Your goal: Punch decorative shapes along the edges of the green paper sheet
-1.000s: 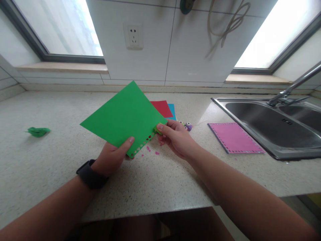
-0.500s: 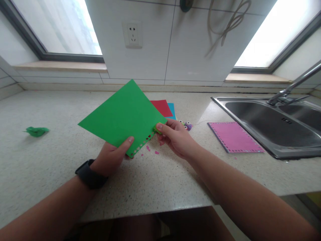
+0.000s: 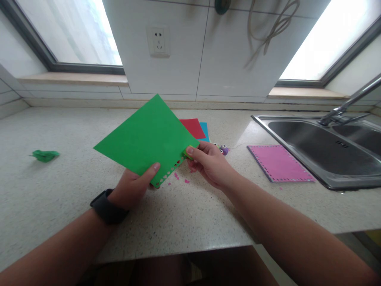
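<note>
My left hand (image 3: pixel 132 186) pinches the near corner of a green paper sheet (image 3: pixel 145 137), held tilted above the speckled counter (image 3: pixel 59 186). A row of small punched holes runs along the sheet's lower right edge. My right hand (image 3: pixel 210 163) grips a small green hole punch (image 3: pixel 188 152) clamped on that edge, thumb on top. Tiny pink paper bits (image 3: pixel 180 178) lie on the counter under the sheet. A black watch sits on my left wrist.
Red (image 3: pixel 193 127) and blue sheets (image 3: pixel 204 130) lie behind the green one. More small punches (image 3: pixel 222 149) sit beside my right hand. A pink sheet with punched edges (image 3: pixel 278 163) lies by the steel sink (image 3: pixel 321 151). A crumpled green scrap (image 3: pixel 44 155) lies far left.
</note>
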Demonstrator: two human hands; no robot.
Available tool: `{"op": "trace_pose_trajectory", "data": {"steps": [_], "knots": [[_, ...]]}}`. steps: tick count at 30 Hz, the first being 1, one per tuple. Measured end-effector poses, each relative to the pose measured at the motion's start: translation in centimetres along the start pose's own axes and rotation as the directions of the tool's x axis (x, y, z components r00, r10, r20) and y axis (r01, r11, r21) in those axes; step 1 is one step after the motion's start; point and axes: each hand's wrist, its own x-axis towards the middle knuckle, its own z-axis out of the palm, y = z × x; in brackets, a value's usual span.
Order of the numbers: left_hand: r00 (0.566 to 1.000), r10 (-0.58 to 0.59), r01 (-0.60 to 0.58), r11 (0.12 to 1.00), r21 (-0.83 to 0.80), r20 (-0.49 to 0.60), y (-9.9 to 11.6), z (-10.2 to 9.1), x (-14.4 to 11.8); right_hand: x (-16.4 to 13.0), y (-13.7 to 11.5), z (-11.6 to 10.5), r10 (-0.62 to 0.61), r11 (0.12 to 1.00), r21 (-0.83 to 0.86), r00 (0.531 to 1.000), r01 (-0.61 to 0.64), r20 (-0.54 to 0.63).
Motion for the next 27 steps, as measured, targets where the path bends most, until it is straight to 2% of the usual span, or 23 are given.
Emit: {"op": "trace_pose_trajectory", "data": {"steps": [27], "knots": [[1.000, 0.011, -0.011, 1.000, 0.008, 0.028, -0.22, -0.12, 0.09, 0.10, 0.04, 0.22, 0.013, 0.999, 0.031, 1.000, -0.012, -0.007]]}}
